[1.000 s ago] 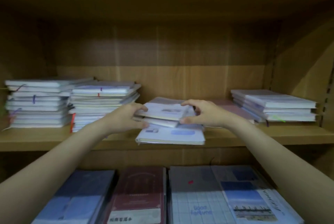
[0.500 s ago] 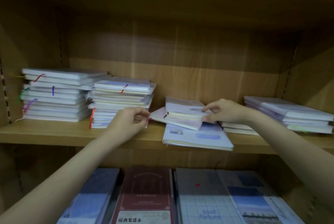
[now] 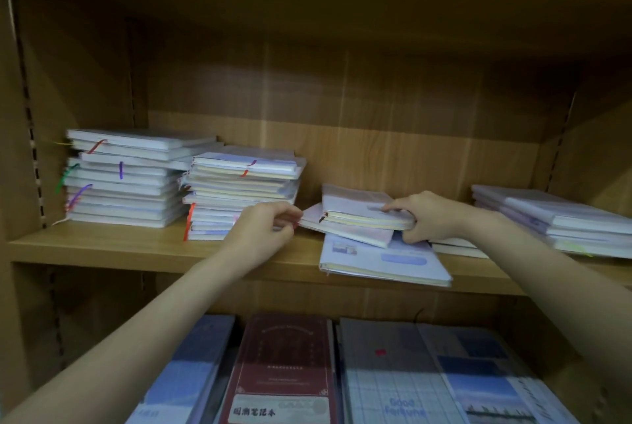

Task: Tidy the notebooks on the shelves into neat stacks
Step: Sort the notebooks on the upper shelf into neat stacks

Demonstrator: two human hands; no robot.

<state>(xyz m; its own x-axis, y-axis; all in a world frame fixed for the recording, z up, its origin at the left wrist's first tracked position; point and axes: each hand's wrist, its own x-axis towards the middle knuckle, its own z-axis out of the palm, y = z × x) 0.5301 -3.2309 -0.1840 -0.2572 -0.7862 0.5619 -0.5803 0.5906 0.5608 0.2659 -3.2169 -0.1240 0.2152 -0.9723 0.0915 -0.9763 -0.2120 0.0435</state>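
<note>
Obs.: your right hand [image 3: 429,218] grips the top notebook [image 3: 359,208] of the loose middle pile at its right edge, fingers over the cover and thumb underneath, probably so you can lift or swing it square. Your left hand [image 3: 263,230] has its fingers curled at the left corner of the second notebook [image 3: 342,230], which sits skewed beneath the top one; it appears to pinch that corner, likely to steady it. Both lie on a large notebook [image 3: 386,261] angled on the shelf [image 3: 102,247] with its front corner past the edge, so this pile is not yet tidy. To the left, two tall stacks [image 3: 126,180] and [image 3: 239,194] stand just beside each other, roughly squared. A lower stack [image 3: 554,218] sits at the right end. More notebooks lie flat on the lower shelf [image 3: 284,365].
</note>
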